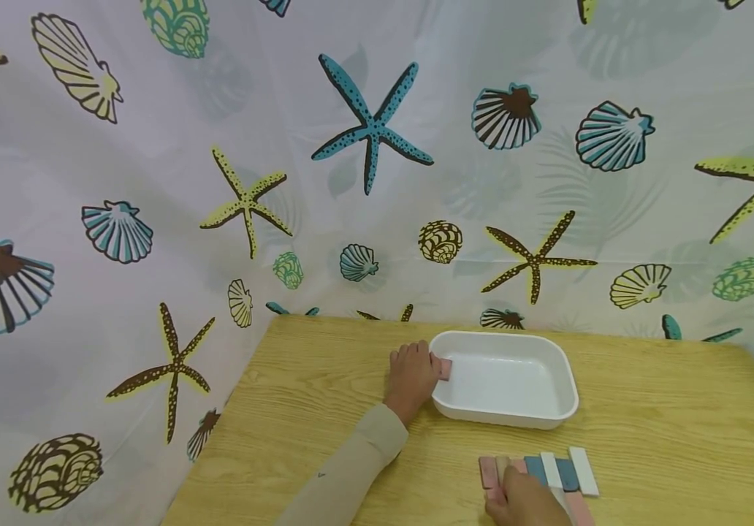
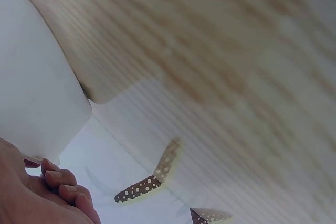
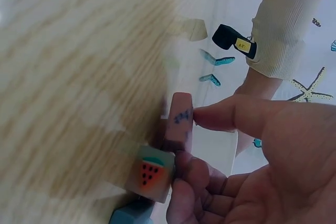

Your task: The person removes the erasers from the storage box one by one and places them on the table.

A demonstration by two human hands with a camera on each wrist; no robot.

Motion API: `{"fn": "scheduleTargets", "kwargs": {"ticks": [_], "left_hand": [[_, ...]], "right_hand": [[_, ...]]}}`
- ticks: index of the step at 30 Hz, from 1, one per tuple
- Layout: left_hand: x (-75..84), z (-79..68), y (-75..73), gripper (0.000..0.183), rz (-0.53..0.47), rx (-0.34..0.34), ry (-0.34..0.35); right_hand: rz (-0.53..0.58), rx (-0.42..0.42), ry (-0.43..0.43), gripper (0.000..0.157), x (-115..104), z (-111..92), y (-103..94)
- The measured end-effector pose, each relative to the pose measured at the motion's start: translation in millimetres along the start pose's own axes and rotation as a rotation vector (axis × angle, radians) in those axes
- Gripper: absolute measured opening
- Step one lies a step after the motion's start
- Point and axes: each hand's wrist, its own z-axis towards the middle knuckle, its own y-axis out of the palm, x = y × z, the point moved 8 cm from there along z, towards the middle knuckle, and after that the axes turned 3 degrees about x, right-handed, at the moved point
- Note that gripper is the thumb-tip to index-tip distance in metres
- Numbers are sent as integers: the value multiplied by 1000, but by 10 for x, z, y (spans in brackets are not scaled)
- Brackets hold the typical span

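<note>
A white plastic tray (image 1: 502,419) stands on the wooden table, and my left hand (image 1: 411,376) grips its left rim with curled fingers. Beside those fingers, inside the tray, is a small pink block (image 1: 446,369). Near the front, my right hand (image 1: 531,500) is at a row of small blocks. Its thumb and index finger pinch a pink block (image 3: 181,121) with blue marks on its end. Right next to that is a pale block with a watermelon picture (image 3: 151,174). The hand covers part of the row.
Further along the row lie a blue block (image 1: 536,468) and white blocks, with one white block (image 1: 584,471) at the right end. A pink block (image 1: 578,507) lies nearer the front. Patterned cloth with shells and starfish (image 1: 373,128) hangs behind and to the left of the table.
</note>
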Motion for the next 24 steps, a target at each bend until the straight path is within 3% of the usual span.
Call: {"fn": "scheduleTargets", "kwargs": {"ticks": [9,14,20,24], "left_hand": [[-5,-9,1,25,-16,8,11],[-8,-1,-11,26,-3,1,9],[-17,2,-12,25,-6,4,4],[-4,-8,-33,25,-7,10,14]], "right_hand": [[-30,19,5,31,-6,-14,11],[14,22,-2,28,-27,-19,-80],[123,75,-51,20,-141,43,-400],[104,173,-99,18,-207,104,-696]]}}
